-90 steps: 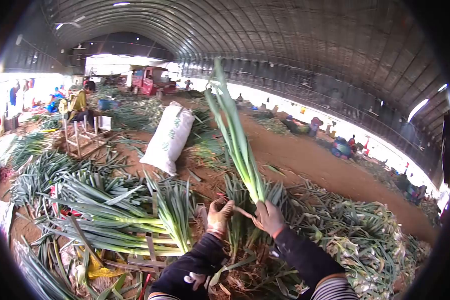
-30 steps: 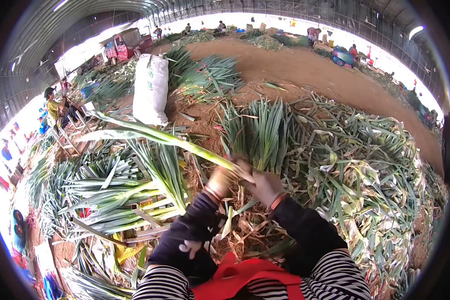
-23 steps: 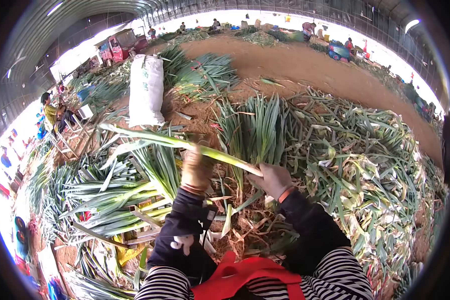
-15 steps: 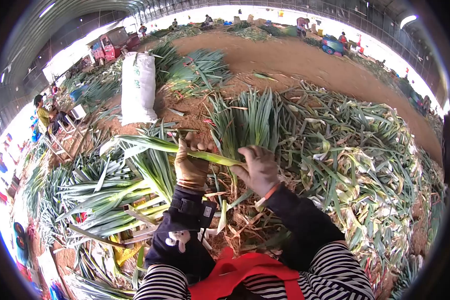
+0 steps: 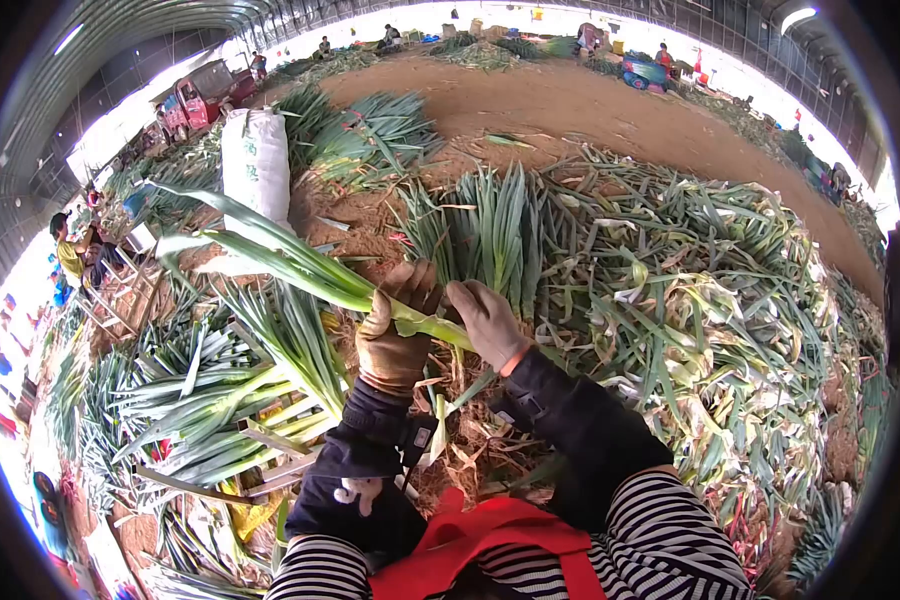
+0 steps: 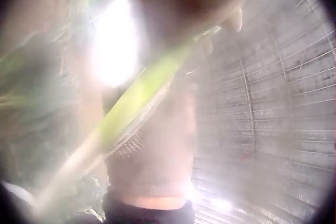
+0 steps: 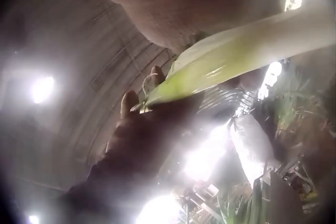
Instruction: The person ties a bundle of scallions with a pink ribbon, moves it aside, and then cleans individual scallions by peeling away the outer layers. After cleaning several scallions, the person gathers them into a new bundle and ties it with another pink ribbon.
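A long leek [image 5: 320,275] slants across the front in the head view, green leaves to the upper left, pale stem toward the right. My gloved left hand [image 5: 395,345] grips it around the middle, fingers curled over the stem. Closer to the root end, my gloved right hand [image 5: 492,325] pinches the stem, its fingers bent over it. A loose green flap of leaf stands out between the two hands. In the left wrist view the pale stem [image 6: 123,113] passes in front of my right hand. The right wrist view shows the leek [image 7: 210,69] beneath my right hand; the root end is hidden.
Trimmed leeks [image 5: 195,390] lie on a low frame [image 5: 195,488] at left. Upright leeks [image 5: 495,225] stand just ahead. A broad heap of leaf waste [image 5: 700,300] covers the right. Beyond are a white sack [image 5: 255,165], a red truck [image 5: 200,95] and a seated person [image 5: 73,250].
The leek has swung from upright to slanting left. My left hand has taken hold of its middle, and my right hand, opened half a second ago, has closed around the stem again.
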The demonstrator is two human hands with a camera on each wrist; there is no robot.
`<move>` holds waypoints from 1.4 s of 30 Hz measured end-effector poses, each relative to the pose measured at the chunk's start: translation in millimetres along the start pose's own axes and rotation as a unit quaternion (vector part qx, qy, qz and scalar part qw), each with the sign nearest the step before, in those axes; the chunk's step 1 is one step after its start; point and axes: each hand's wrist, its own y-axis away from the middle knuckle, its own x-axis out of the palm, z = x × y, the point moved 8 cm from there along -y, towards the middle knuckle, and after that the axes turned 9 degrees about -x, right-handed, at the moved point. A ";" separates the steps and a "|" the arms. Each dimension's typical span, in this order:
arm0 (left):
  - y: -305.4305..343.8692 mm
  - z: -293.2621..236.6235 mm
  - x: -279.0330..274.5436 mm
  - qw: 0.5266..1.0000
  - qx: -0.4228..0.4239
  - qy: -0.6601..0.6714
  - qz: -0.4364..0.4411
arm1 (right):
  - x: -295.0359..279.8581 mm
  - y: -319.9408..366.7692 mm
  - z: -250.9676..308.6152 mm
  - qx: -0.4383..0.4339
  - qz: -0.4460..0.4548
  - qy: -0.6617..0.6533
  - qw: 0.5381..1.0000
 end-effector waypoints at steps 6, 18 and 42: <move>0.9 4.8 -12.6 1.000 -0.017 0.000 -0.016 | 12.6 7.2 72.3 -0.223 0.058 0.084 0.969; 0.3 -21.3 -12.4 0.998 0.017 0.056 0.010 | -6.1 15.7 30.6 -0.090 0.099 0.048 0.990; 10.3 -58.8 -1.7 1.000 -0.012 0.025 -0.005 | 36.2 35.2 6.5 -0.094 0.281 0.042 0.954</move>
